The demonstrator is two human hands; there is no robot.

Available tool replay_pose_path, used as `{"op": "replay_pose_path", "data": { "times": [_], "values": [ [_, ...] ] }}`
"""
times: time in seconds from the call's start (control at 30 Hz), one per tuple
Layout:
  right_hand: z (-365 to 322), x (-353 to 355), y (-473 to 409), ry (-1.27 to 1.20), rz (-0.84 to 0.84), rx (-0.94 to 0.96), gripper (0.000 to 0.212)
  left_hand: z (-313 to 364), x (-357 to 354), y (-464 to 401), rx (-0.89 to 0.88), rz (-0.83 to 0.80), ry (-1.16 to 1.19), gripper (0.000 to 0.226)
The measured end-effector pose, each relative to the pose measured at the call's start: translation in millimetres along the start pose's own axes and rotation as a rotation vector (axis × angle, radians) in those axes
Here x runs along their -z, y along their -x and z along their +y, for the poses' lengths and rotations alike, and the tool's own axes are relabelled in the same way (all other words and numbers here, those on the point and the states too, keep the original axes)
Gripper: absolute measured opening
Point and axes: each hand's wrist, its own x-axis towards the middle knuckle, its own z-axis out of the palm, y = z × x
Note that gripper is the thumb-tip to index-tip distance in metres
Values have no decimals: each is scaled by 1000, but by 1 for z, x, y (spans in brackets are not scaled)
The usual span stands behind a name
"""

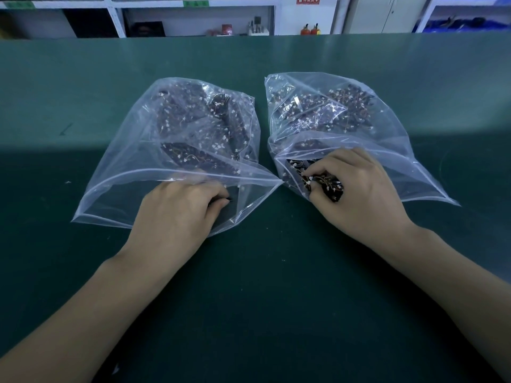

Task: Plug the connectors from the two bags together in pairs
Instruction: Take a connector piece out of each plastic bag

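Observation:
Two clear zip bags lie side by side on the green table, mouths toward me. The left bag and the right bag each hold several dark bundles of wired connectors with small white plugs. My left hand reaches into the left bag's mouth, fingers curled; its fingertips sit behind the plastic and what they touch is unclear. My right hand is at the right bag's mouth and pinches a dark connector bundle with orange wires and white plugs, partly out of the bag.
The green table stretches wide in front of and beside the bags. White shelving with small items stands beyond the far edge. A few tiny white scraps lie on the mat at left.

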Motion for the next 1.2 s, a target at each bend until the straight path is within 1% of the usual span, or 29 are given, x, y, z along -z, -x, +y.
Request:
{"op": "replay_pose_path", "data": {
  "times": [0.07,0.23,0.3,0.4,0.43,0.5,0.6,0.73,0.83,0.97,1.1,1.2],
  "values": [
    [-2,1,0,-10,50,29,12,-2,0,0,0,-12,16,10],
    [-10,2,3,-47,162,84,14,-3,-1,-1,-35,18,58,9],
    [-12,2,5,-93,170,101,14,-2,-3,-1,-42,17,81,15],
    [-14,-1,7,-167,147,138,14,-2,-4,-1,-73,-2,121,32],
    [-15,-2,8,-184,143,148,15,-3,-4,-1,-89,-13,120,32],
    [-16,-3,9,-208,134,157,16,-3,-3,-1,-106,-32,120,22],
    [-17,-4,10,-225,117,173,17,-1,-1,-1,-97,-15,120,9],
    [-18,-5,11,-256,101,195,17,2,1,0,-93,0,116,9],
    [-18,-5,11,-289,101,196,17,6,4,1,-62,70,117,9],
    [-19,-8,12,-323,75,202,17,11,6,2,-89,182,111,2],
    [-18,-9,12,-355,69,202,17,10,5,4,-119,282,130,7],
    [-17,-9,13,-380,63,205,17,11,3,5,-214,396,249,14]
  ]
}}
